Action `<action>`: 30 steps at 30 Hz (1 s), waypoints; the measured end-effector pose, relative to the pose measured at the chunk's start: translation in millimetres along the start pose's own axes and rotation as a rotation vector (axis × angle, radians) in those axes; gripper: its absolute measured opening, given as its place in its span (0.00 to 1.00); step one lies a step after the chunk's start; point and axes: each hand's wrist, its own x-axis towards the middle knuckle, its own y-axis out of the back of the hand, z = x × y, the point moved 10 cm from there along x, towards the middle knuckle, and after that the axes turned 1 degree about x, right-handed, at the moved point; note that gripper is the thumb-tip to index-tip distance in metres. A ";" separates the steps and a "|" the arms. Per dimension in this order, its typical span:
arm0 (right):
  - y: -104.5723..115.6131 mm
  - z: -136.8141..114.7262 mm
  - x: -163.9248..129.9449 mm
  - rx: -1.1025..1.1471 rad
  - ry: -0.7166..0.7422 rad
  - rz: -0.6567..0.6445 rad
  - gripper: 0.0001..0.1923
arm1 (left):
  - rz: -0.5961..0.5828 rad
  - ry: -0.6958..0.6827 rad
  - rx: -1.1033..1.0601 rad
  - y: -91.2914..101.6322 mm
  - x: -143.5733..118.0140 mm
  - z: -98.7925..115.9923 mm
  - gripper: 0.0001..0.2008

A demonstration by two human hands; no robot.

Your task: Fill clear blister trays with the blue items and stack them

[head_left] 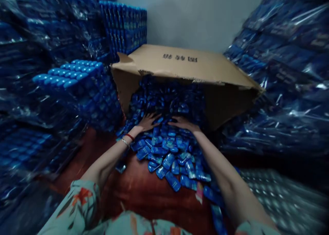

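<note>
1. A narrow strip of open room is left around the left hand (pixel 147 122) and right hand (pixel 183 124); it is hemmed in by wrapped stacks (pixel 77 87) to the left of the grips and wrapped bundles (pixel 285 73) to the right.
2. Just beyond the fingertips, a tipped box (pixel 185 65) is seen lying on its side, its torn flap edge hanging above both hands.
3. Both grips are laid flat and open, fingers spread, on a heap of blue packets (pixel 167 152); nothing is clasped.
4. The packets are spilled from the box mouth, under the hands and back toward the person, across a red floor (pixel 144 190).
5. A bare grey wall (pixel 195 15) is seen behind the box.
6. Bracelets (pixel 127 139) are worn on the left wrist, and a floral sleeve (pixel 77 211) is seen nearer the camera.
7. The print on the box cannot be read, the box's depth is dark, and the side stacks are blurred. The right forearm is cut off by the lower edge.
</note>
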 end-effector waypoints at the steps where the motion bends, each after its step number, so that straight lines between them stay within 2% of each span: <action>1: 0.5 0.1 -10.9 -0.016 -0.003 -0.044 0.16 | 0.022 -0.012 -0.005 5.3 -13.8 4.7 0.27; 3: 10.8 -4.1 -40.0 -0.067 0.053 -0.064 0.20 | 0.094 -0.044 -0.035 22.1 -48.3 13.1 0.26; 5: 27.1 -15.7 -86.4 -0.190 0.177 0.016 0.21 | 0.184 -0.055 -0.044 41.4 -95.6 16.8 0.23; 6: 31.0 -21.3 -116.9 -0.243 0.226 0.057 0.22 | 0.231 -0.017 -0.035 49.1 -124.0 13.7 0.22; 8: 22.5 -29.1 -185.9 -0.349 0.275 0.107 0.25 | 0.320 0.122 0.023 56.0 -187.4 2.1 0.22; 10: -5.8 -27.5 -251.6 -0.458 0.233 0.100 0.28 | 0.353 0.308 0.097 44.5 -250.2 -9.5 0.29; 12: -48.7 -23.0 -300.2 -0.558 0.202 0.009 0.31 | 0.270 0.442 0.127 11.2 -295.2 -11.9 0.42; 13: -70.6 -21.4 -315.1 -0.599 0.206 -0.049 0.31 | 0.214 0.454 0.155 -7.9 -307.0 -7.0 0.48; 15: -98.5 -18.7 -322.4 -0.670 0.201 -0.084 0.30 | 0.108 0.420 0.234 -42.6 -310.0 7.2 0.53; 17: -106.2 -15.8 -305.2 -0.716 0.171 -0.065 0.29 | 0.084 0.429 0.312 -59.3 -294.0 14.3 0.54; 21: -91.3 -18.2 -257.3 -0.713 0.193 -0.056 0.28 | 0.113 0.483 0.368 -58.7 -234.7 14.5 0.50; 23: -77.8 -19.3 -248.3 -0.741 0.188 -0.044 0.27 | 0.118 0.454 0.355 -57.2 -209.4 17.1 0.50; 25: -67.6 -24.8 -256.4 -0.741 0.217 -0.033 0.25 | 0.114 0.406 0.325 -58.1 -198.4 22.1 0.51; 27: -56.7 -32.5 -280.4 -0.691 0.273 0.003 0.22 | 0.108 0.357 0.285 -60.5 -203.2 29.2 0.52; 30: -19.4 -31.1 -333.6 -0.613 0.270 0.198 0.21 | 0.111 0.279 0.238 -61.1 -228.2 46.0 0.50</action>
